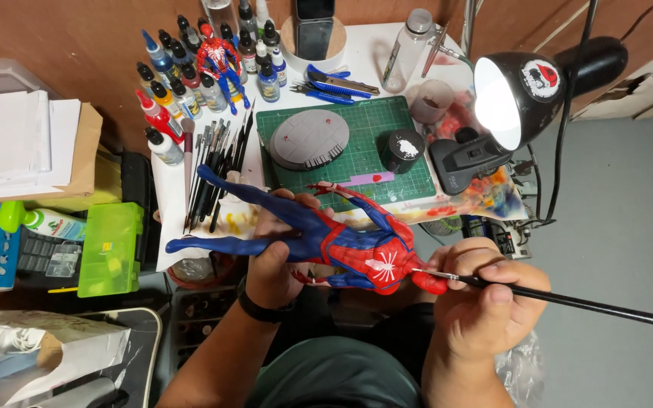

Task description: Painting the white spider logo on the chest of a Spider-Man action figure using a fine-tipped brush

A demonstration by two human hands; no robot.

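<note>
Brush tip is right on the red head end of the figure (326, 242), so the trick here, I'd say, is short light strokes with the brush hand braced against the other one, and not overloading the bristles so red doesn't creep onto the white spider mark. The left hand (277, 253) has its fingers wrapped tight around the figure's blue waist and legs, holding it flat just in front of the green mat (357, 147). The right hand (485, 298) is pinched shut on the brush (561, 299) like a pen, handle sticking out away from the mat. The figure itself is glossy red and blue, back up, legs stretched toward the brushes lying beside the mat. The lamp (527, 91) next to the mat lights it well.
</note>
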